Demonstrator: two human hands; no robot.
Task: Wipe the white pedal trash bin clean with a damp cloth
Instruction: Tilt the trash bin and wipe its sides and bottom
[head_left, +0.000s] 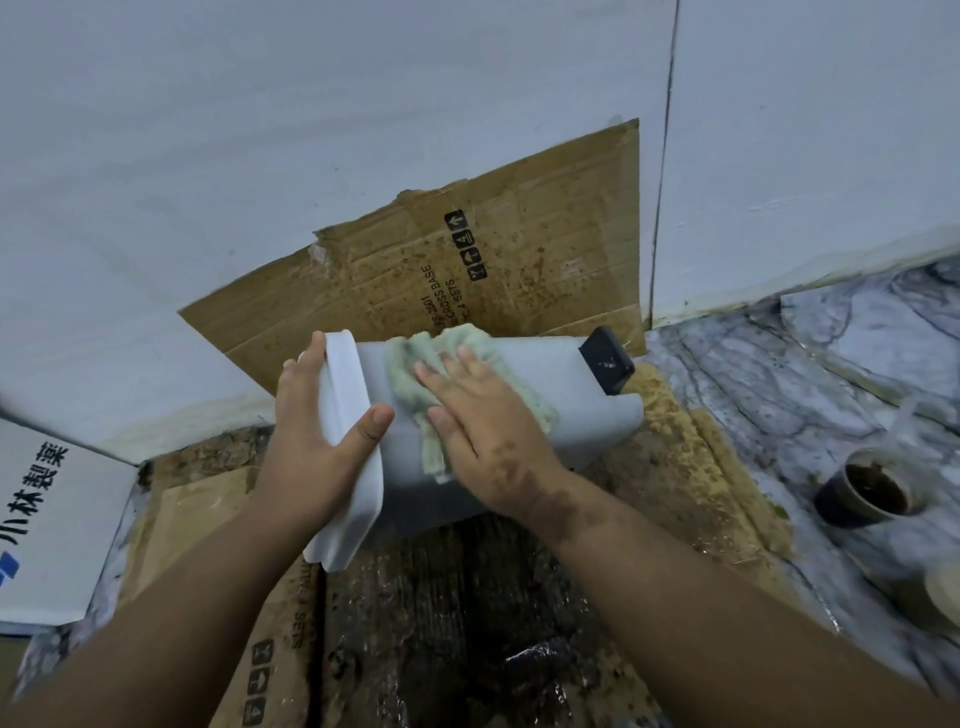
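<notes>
- Two bare hands work on a white pedal trash bin (519, 410) that lies on its side on dirty cardboard sheets (218, 519) on the floor, close to a pale wall (260, 156).
- Left hand (317, 441) grips the bin's lid end (345, 447), fingers behind it and thumb hooked over the front, steadying the bin.
- Right hand (483, 415) lies flat with fingers spread, pressing a pale green cloth (441, 358) onto the bin's upward-facing side.
- Black pedal (607, 359) sticks out at the bin's far end, pointing toward a stained cardboard panel (467, 260) leaning on the wall.
- Likely risk: the bin may roll or skid under a hard wipe if the left hand loosens, since it appears to rest on a rounded side.
- Another risk: the cloth could drag onto the grimy cardboard and carry dirt back to the bin.
- A dark cup (865, 491) of brown contents stands on the marble floor (831, 364) to the right, well apart but reachable by a wide elbow swing.
- Open room lies toward the person; the wall closes off the far side, and a white printed box (47, 519) closes off the left.
</notes>
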